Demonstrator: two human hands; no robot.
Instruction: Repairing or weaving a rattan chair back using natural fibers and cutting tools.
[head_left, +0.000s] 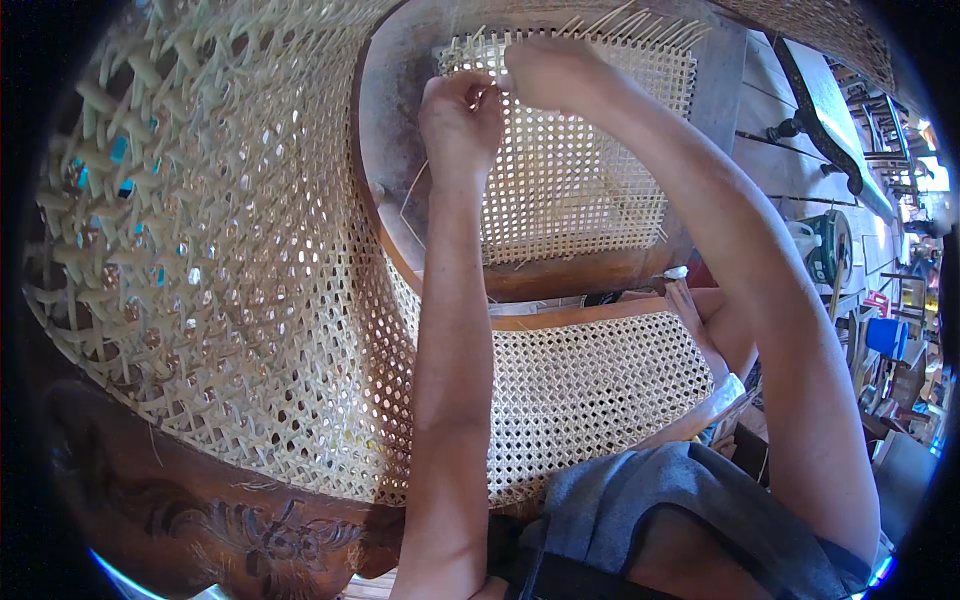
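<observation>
I'm apparently weaving the cane panel (580, 180) set in the wooden frame (392, 130), left hand (462, 120) and right hand (550, 75) working close together at its upper left, grips spread or pinching I cannot tell, the next move probably calling for steady tension.

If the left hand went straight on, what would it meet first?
Probably the upper-left corner of the pale, four-sided woven-cane panel, though how high the left hand sits above it is unclear.

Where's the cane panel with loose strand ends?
Head view, upper middle: panel sits in a wooden frame, left hand and right hand near its upper-left corner.
</observation>
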